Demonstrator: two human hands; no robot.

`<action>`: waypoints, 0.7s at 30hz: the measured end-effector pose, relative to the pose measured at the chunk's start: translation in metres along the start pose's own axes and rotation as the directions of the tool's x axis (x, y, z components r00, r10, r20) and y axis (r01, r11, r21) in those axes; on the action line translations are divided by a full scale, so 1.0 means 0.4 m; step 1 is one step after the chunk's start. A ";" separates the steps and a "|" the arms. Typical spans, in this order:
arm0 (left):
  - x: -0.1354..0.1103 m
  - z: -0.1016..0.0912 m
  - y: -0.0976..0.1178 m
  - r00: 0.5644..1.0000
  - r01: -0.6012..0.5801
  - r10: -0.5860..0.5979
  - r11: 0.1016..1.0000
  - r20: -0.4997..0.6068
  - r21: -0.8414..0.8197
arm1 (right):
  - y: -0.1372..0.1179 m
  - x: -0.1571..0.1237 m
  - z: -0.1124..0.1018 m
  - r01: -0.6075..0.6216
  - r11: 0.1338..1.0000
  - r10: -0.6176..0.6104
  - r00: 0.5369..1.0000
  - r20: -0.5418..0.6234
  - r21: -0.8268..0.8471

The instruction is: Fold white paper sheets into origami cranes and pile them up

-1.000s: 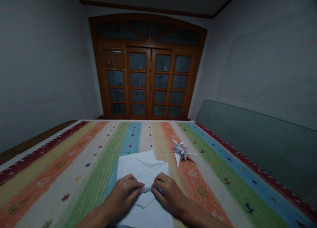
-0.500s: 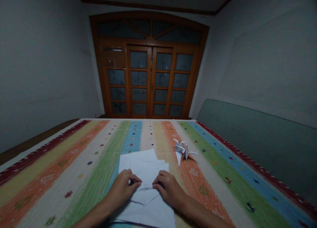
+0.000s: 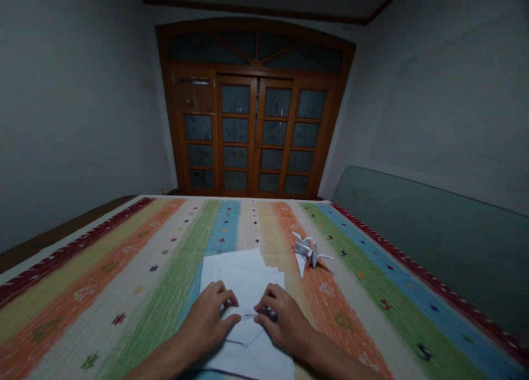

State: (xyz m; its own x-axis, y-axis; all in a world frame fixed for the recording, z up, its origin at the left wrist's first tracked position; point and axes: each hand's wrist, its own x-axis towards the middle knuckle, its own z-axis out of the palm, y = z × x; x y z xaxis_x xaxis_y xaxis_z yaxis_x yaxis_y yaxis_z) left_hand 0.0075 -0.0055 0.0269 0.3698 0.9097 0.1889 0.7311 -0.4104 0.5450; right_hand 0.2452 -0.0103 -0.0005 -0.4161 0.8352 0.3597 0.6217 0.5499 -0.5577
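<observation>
Lower now, paper fold (image 3: 250, 316) under my left hand (image 3: 204, 325) and right hand (image 3: 285, 325), fingers (image 3: 225, 298) pinching white paper (image 3: 235, 275), origami crane (image 3: 308, 253) near.

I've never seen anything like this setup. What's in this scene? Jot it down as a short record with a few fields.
Left hand: fingers on a white paper sheet
Right hand: fingers on the same sheet, beside a narrow fold
Nearby: origami crane, beyond the sheet and to its right, not touching it
Surface: striped multicoloured cloth
Background: wooden double doors with glass panes
</observation>
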 end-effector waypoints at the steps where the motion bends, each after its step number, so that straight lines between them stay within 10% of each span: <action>1: -0.002 0.002 0.003 1.000 -0.008 0.008 1.000 0.007 -0.001 | -0.004 -0.001 -0.001 -0.002 1.000 0.002 1.000 0.007 -0.012; 21: -0.015 0.014 -0.001 0.971 -0.229 0.220 0.970 -0.098 -0.087 | 0.009 -0.003 0.003 0.091 0.993 -0.089 0.995 -0.038 0.075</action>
State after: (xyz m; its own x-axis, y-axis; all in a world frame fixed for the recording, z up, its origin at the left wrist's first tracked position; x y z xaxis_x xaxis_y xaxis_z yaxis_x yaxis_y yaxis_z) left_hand 0.0083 -0.0112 0.0208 0.4639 0.7987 0.3833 0.5744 -0.6006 0.5562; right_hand 0.2472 -0.0093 -0.0038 -0.4442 0.7828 0.4358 0.5297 0.6218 -0.5769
